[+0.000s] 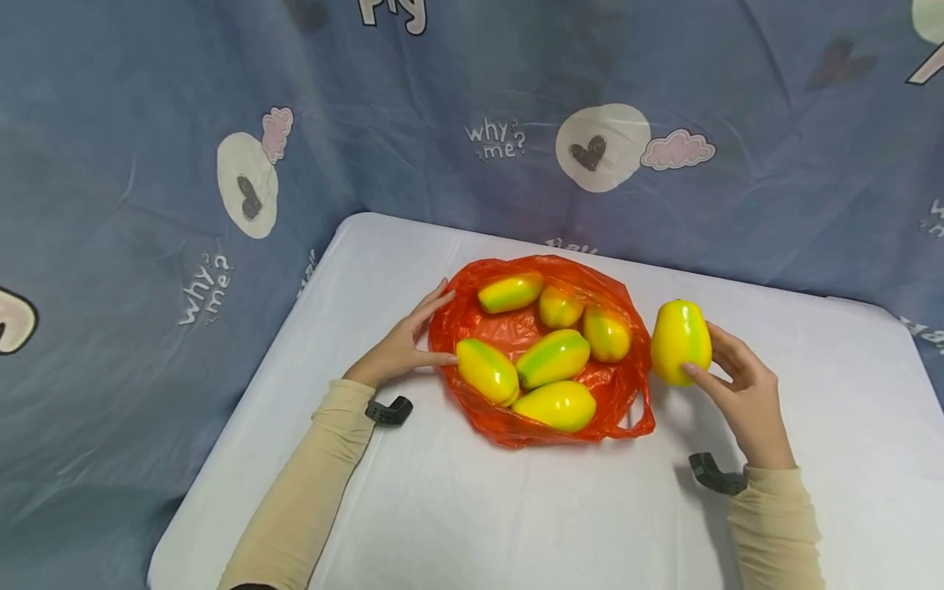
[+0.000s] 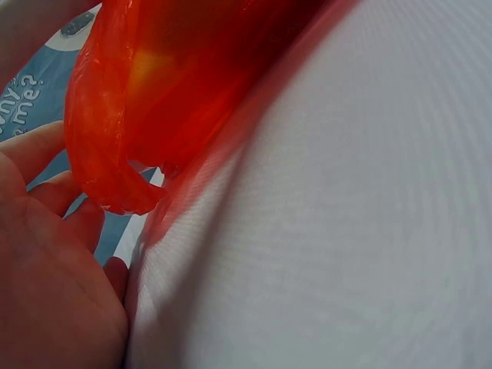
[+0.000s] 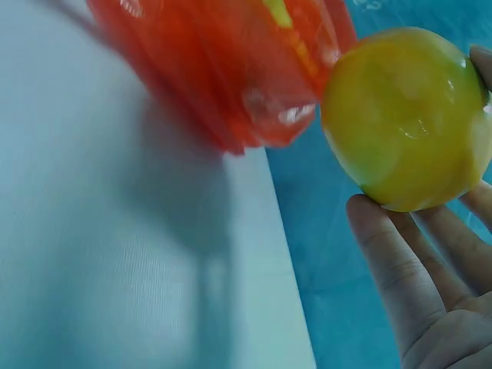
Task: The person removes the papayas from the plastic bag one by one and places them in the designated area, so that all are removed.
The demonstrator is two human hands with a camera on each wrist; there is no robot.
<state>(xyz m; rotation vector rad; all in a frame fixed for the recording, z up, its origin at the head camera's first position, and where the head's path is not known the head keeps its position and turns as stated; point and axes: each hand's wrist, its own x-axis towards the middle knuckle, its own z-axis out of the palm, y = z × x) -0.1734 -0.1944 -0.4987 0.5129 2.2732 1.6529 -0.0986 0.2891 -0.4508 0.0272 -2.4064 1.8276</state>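
Observation:
A red plastic bag point(image 1: 509, 328) lies spread on the table with its mouth facing up. Several glossy oval yellow-green fruits point(image 1: 553, 358) are inside it. At the bag's left rim, my left hand point(image 1: 401, 348) has thumb and index finger spread wide, the thumb tip beside the nearest fruit. The left wrist view shows its other fingers against the outside of the red plastic. To the right of the bag, my right hand point(image 1: 741, 389) holds another yellow-green fruit point(image 1: 682, 342) upright between thumb and fingers. That fruit point(image 3: 407, 119) fills the upper right of the right wrist view.
The white table point(image 1: 472, 524) has a raised-looking far edge against a blue printed curtain point(image 1: 442, 82). A loop handle point(image 1: 640, 414) of the bag sticks out at its lower right. Dark wrist mounts point(image 1: 717, 474) sit on both wrists over beige sleeves.

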